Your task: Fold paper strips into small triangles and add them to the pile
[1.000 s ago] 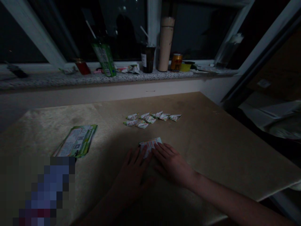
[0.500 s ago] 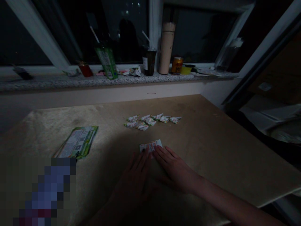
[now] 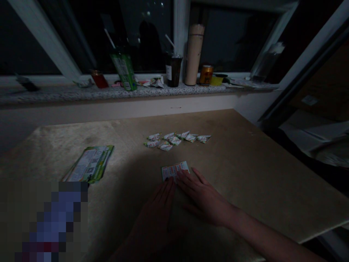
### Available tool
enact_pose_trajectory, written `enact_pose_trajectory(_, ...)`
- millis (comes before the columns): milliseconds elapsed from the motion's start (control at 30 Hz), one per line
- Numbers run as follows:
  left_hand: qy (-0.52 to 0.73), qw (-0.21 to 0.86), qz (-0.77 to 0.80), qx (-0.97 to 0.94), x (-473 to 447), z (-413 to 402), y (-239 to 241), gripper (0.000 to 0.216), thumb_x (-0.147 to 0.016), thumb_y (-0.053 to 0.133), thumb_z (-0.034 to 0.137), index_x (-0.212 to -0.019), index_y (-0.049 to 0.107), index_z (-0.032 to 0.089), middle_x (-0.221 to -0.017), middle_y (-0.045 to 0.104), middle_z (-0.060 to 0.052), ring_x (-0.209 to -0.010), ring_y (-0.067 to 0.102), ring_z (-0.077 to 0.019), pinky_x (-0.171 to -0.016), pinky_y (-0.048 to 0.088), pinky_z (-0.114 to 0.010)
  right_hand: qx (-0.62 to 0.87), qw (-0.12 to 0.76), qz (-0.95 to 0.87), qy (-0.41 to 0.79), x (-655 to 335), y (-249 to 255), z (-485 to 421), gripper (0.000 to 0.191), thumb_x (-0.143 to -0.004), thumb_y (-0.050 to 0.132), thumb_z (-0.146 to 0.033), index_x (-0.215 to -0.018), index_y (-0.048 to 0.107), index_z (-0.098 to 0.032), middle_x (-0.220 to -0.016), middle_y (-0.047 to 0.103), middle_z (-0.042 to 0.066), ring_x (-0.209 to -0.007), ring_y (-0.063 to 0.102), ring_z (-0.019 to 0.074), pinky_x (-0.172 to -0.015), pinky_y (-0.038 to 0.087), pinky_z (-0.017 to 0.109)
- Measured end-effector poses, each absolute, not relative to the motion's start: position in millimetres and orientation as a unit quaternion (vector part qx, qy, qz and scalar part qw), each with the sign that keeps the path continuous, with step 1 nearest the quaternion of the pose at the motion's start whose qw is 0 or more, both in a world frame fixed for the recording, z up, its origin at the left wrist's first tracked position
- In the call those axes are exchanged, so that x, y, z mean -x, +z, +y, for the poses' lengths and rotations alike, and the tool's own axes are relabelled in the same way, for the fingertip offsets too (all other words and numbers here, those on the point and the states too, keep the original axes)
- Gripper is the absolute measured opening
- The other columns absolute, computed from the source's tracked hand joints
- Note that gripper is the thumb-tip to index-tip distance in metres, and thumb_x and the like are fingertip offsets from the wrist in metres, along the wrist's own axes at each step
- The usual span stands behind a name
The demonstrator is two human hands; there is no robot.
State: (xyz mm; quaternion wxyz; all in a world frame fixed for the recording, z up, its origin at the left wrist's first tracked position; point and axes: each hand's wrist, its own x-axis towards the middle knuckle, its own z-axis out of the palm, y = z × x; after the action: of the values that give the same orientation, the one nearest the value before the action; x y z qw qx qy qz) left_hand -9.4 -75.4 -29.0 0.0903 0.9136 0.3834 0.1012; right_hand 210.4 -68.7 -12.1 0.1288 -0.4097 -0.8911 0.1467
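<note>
A small printed sheet of paper [image 3: 173,169] lies flat on the tabletop in front of me, its near part covered by my fingers. My left hand [image 3: 158,203] is in shadow, its fingers stretched out and the tips at the sheet's near left edge. Flat on the sheet's right side rest the extended fingers of my right hand [image 3: 200,193], thumb apart. Beyond the sheet sit several small folded paper triangles [image 3: 174,140] in a loose double row. To the left is a stack of green and white printed leaflets [image 3: 91,163].
On the granite windowsill [image 3: 149,94] stand a tilted green pack [image 3: 124,71] with a straw, a dark drink cup [image 3: 173,71], a tall pinkish flask [image 3: 194,54], an orange can [image 3: 206,75] and a red jar [image 3: 99,79]. A pixelated patch hides the lower left.
My left hand has drawn back a little toward me, uncovering more of the printed sheet. My right fingers have shifted slightly. The triangles and leaflets stay put.
</note>
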Motion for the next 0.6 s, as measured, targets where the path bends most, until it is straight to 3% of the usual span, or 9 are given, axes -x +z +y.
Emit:
enact_pose_trajectory(133, 0.097, 0.082, 0.382, -0.915, 10, -74, -29, 0.098, -0.076, 0.057, 0.061, -0.147, 0.014, 0.009, -0.149, 0.026, -0.018, -0.134, 0.029, -0.0329, -0.106, 0.034, -0.046, 0.391, 0.134, -0.895, 0.168, -211, -14, -69, 0.064, -0.09, 0.048, -0.038, -0.145, 0.025, -0.015, -0.147, 0.034, 0.01, -0.138, 0.026, 0.0174, -0.117, 0.012, 0.04)
enact_pose_trajectory(333, 0.096, 0.044, 0.364, -0.925, 15, -71, -23, 0.081, -0.085, 0.048, 0.056, -0.146, 0.019, 0.011, -0.148, 0.031, -0.014, -0.134, 0.032, -0.0294, -0.108, 0.031, -0.043, 0.395, 0.16, -0.888, 0.171, -211, -11, -69, 0.067, -0.086, 0.053, -0.041, -0.143, 0.03, -0.016, -0.145, 0.038, 0.01, -0.135, 0.033, 0.0189, -0.116, 0.016, 0.041)
enact_pose_trajectory(600, 0.07, 0.069, 0.363, -0.927, 25, -68, -26, 0.111, -0.066, 0.056, 0.075, -0.147, 0.018, 0.01, -0.146, 0.032, -0.018, -0.131, 0.035, -0.0345, -0.104, 0.035, -0.046, 0.403, 0.165, -0.885, 0.166, -209, -14, -71, 0.065, -0.086, 0.053, -0.044, -0.142, 0.033, -0.017, -0.144, 0.039, 0.01, -0.135, 0.033, 0.0205, -0.116, 0.014, 0.043)
